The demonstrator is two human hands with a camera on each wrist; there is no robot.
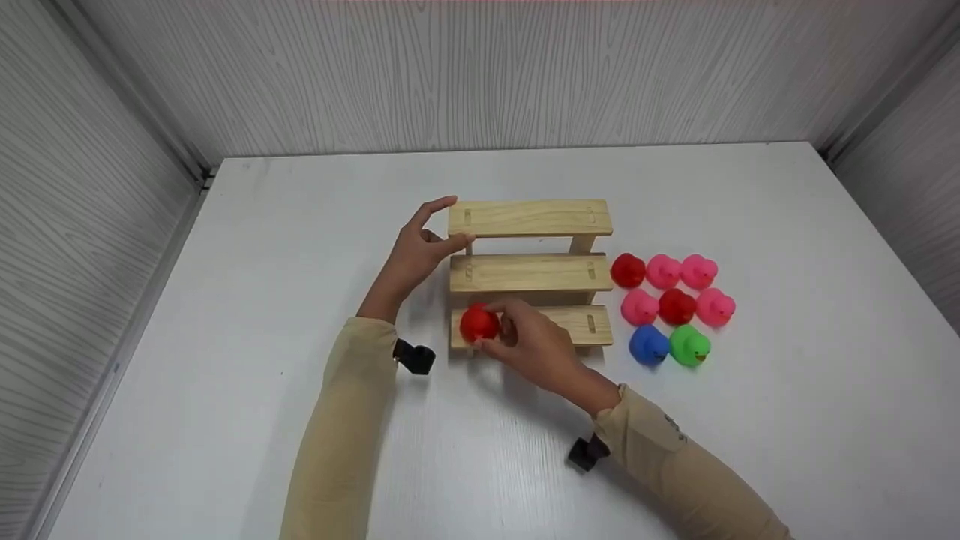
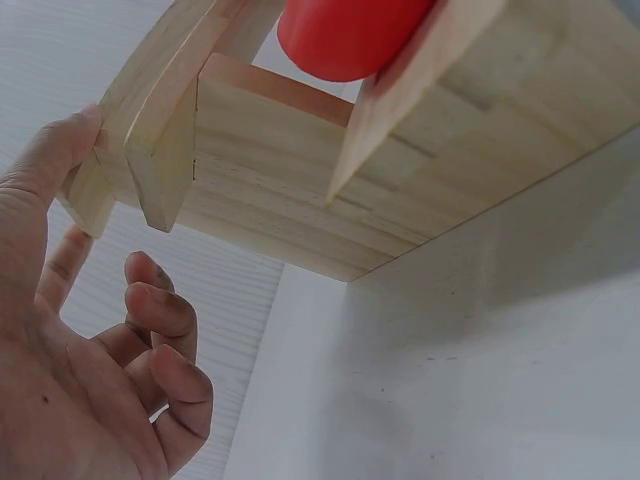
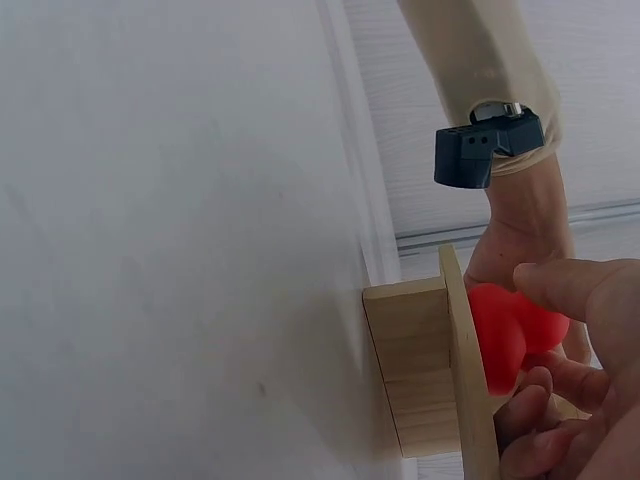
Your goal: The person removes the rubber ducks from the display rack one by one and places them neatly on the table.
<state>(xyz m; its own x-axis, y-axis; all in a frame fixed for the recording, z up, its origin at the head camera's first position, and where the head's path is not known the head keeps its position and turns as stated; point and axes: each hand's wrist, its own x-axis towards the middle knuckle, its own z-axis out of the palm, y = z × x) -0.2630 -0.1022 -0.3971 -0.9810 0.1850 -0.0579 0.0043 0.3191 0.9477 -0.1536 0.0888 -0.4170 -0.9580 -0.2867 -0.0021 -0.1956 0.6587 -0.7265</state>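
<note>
A three-tier wooden step rack (image 1: 529, 271) stands on the white table. My left hand (image 1: 416, 251) grips the left end of its top board between thumb and index finger; the other fingers (image 2: 175, 320) curl loosely beside the wood. With thumb and fingers, my right hand (image 1: 536, 345) pinches a red rubber duck (image 1: 478, 324) at the left end of the lowest board. In the right wrist view the duck's base (image 3: 500, 345) is right at that board's surface. The left wrist view shows only part of the red duck (image 2: 350, 40), above the board edge.
Right of the rack several more ducks sit in rows: red (image 1: 677, 306) and pink (image 1: 699, 271) ones, a blue duck (image 1: 649, 345) and a green duck (image 1: 689, 345). Pale wood-grain panels (image 1: 510, 75) enclose the table at the back and both sides.
</note>
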